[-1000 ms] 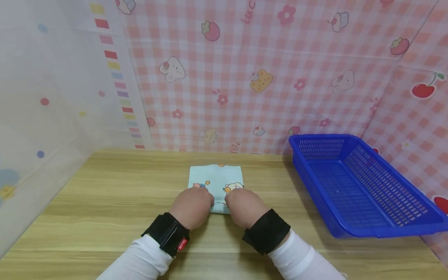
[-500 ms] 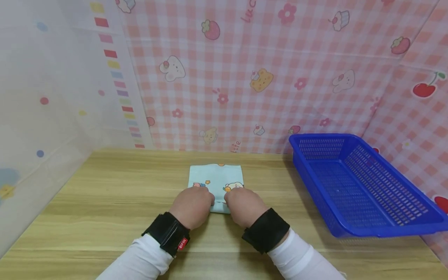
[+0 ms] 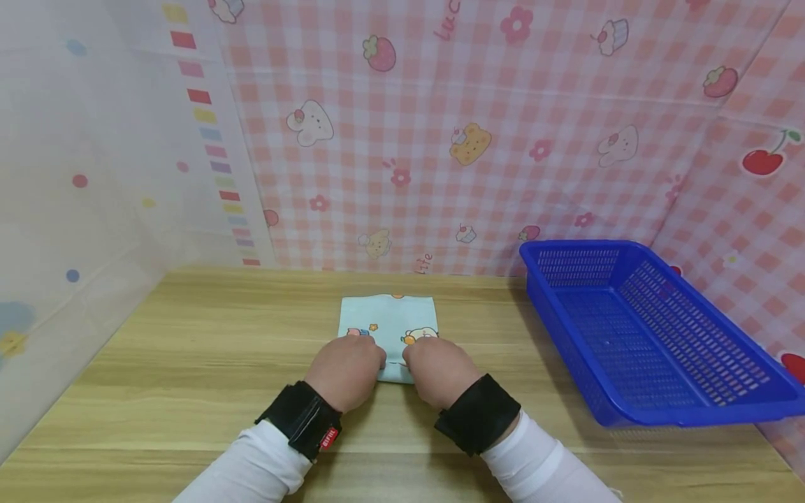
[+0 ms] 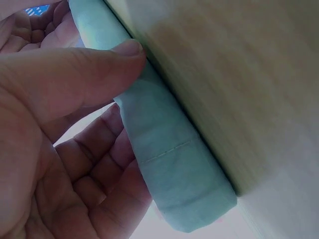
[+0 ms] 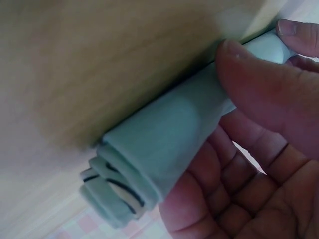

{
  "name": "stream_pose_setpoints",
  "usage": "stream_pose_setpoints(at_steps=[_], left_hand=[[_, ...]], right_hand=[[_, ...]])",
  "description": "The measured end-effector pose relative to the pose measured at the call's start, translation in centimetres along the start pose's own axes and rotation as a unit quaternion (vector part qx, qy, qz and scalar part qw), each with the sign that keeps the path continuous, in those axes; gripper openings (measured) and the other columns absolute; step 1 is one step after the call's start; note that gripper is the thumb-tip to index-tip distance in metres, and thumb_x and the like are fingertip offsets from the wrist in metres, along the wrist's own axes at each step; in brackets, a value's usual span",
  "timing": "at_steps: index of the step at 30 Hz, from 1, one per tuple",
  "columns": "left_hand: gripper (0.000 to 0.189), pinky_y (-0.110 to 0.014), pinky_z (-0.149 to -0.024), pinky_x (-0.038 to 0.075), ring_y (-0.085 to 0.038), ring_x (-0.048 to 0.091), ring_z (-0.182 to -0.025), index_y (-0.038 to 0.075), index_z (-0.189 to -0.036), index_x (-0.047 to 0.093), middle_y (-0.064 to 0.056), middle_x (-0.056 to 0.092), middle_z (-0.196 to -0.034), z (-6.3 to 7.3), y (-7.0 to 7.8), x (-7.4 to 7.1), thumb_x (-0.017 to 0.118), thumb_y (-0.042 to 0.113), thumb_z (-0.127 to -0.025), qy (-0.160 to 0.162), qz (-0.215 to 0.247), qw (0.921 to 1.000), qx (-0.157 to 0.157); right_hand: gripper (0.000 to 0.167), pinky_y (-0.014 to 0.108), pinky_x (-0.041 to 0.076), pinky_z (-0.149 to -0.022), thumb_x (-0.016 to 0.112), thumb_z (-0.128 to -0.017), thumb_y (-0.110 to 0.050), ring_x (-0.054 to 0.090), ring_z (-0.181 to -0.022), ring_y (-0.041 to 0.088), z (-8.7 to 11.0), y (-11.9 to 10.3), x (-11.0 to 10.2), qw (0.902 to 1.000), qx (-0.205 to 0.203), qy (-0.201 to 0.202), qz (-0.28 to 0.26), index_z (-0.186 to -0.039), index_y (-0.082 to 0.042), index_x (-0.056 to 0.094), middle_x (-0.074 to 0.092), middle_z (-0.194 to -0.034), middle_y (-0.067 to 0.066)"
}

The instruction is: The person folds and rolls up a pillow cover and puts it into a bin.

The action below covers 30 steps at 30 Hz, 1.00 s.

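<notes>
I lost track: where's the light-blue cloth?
In the head view, the cloth lies centrally on the table, left of the basket, its near edge gripped by the left hand and right hand.

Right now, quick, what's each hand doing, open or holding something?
Left hand: closed, pinching the near edge of the folded light-blue cartoon-print cloth.
Right hand: closed, pinching the same edge, farther right.

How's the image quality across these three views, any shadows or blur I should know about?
Head view: bright, fairly even light, the blue plastic basket fairly clear, with a soft shadow beside it on the wooden tabletop; left wrist view: dimmer, wood grain smeared, the light-blue cloth clearer; right wrist view: also dim, dark shadow along the cloth's edge.
</notes>
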<state>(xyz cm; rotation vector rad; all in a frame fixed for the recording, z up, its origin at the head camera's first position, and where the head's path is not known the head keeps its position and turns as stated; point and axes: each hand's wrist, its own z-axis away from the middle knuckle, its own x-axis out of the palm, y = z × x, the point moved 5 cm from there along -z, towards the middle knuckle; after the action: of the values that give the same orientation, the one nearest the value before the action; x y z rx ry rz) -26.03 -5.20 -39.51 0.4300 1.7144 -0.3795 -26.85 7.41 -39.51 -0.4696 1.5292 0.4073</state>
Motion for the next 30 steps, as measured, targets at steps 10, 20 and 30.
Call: stream_pose_setpoints(at_steps=[10,20,30], left_hand=[[0.014,-0.032,-0.067,0.052,-0.017,0.057,-0.075,0.015,-0.089,0.08,-0.003,0.073,-0.084,0.0,-0.1,-0.1,0.073,0.003,-0.092,-0.01,0.018,0.9997,-0.012],[0.024,-0.035,-0.074,0.054,-0.016,0.059,-0.079,0.017,-0.099,0.079,0.0,0.073,-0.089,-0.4,-1.2,0.3,0.069,-0.004,-0.091,-0.046,0.075,0.9955,-0.035],[0.021,-0.036,-0.077,0.054,-0.016,0.058,-0.077,0.015,-0.1,0.074,0.0,0.07,-0.086,-0.3,-2.1,0.0,0.067,-0.004,-0.093,-0.058,0.139,0.9881,-0.033]], right_hand=[[0.006,0.033,0.057,-0.076,0.074,-0.095,-0.006,0.057,-0.075,0.014,-0.2,0.1,0.0,0.9999,-0.004,-0.015,-0.002,-0.09,-0.009,0.072,0.067,-0.081,0.003],[0.018,0.031,0.046,-0.068,0.072,-0.089,0.003,0.047,-0.069,0.016,-1.1,1.6,0.6,0.9955,-0.021,-0.049,-0.079,-0.083,-0.012,0.065,0.057,-0.073,-0.002],[0.007,0.033,0.048,-0.078,0.067,-0.099,-0.006,0.056,-0.079,0.016,-1.4,2.9,1.0,0.9794,-0.01,-0.099,-0.176,-0.099,-0.011,0.072,0.066,-0.087,0.0]])
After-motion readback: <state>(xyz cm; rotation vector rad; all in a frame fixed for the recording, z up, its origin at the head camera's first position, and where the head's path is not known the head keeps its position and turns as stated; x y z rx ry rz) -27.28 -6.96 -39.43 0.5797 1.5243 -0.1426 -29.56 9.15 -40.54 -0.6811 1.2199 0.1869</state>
